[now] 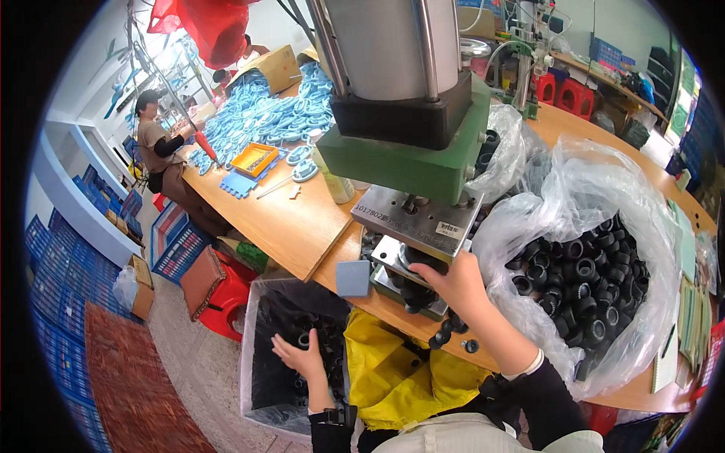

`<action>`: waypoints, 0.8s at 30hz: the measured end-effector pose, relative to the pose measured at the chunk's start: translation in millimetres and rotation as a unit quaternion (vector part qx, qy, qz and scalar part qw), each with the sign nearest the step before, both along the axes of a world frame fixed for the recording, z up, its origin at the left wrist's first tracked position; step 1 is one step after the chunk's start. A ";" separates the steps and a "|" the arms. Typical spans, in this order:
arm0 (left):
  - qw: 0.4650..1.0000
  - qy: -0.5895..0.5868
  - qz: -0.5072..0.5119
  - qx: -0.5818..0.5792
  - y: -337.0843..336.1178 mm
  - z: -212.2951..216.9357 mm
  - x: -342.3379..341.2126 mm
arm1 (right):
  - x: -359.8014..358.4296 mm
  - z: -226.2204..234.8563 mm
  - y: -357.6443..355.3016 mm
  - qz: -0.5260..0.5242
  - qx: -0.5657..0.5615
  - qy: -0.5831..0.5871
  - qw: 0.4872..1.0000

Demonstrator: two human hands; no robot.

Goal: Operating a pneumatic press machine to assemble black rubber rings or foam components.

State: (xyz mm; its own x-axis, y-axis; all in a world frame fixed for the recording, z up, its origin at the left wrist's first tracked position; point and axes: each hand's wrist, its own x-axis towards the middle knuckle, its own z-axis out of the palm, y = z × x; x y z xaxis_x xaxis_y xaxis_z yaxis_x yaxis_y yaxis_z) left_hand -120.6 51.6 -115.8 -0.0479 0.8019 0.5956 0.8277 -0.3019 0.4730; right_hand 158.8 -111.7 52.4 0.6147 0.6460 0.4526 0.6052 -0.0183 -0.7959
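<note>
My right hand (457, 285) reaches in at the lower metal plate (389, 255) of a green bench press (408, 155), under its upper steel plate (419, 219). The thumb lies by a dark round part there; the other fingers are mostly hidden, and what they grip cannot be made out. Black pieces (417, 296) cluster just below that hand, and a few loose black rings (442, 336) lie near the table's edge. My left hand (302, 356) has its fingers spread and holds nothing, above a dark-lined bin (260, 317) with black rings in it.
A clear plastic bag (498, 264) full of black ribbed rings stands right of the press. A yellow sack (377, 377) hangs at the front edge. A blue-grey block (353, 278) sits left of the press. Light-blue parts (264, 113) heap farther back; a person (155, 143) works there.
</note>
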 end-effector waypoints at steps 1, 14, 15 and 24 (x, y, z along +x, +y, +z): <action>0.999 0.026 0.038 -0.023 1.7 -1.0 -5.2 | 2.9 -0.7 3.5 0.002 0.027 -0.054 0.998; 0.913 0.125 -0.385 -0.041 32.1 33.4 155.1 | 52.9 -53.1 -116.0 -0.269 -0.131 -0.061 0.952; 0.908 0.119 -0.399 -0.040 28.7 39.0 160.6 | 63.3 -53.3 -133.4 -0.303 -0.206 -0.051 0.929; 0.896 -0.118 -0.423 -0.063 0.2 58.4 159.1 | 70.2 -67.2 -154.5 -0.237 -0.242 0.027 0.940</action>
State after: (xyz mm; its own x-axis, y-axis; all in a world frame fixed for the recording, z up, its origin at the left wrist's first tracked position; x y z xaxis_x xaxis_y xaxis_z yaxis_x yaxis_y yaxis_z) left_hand 38.4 51.8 -57.3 0.4966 0.6710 0.5506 0.2005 -0.7059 0.6793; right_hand 229.0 -266.2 -14.7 0.8997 0.4149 0.1356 0.3956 -0.6438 -0.6549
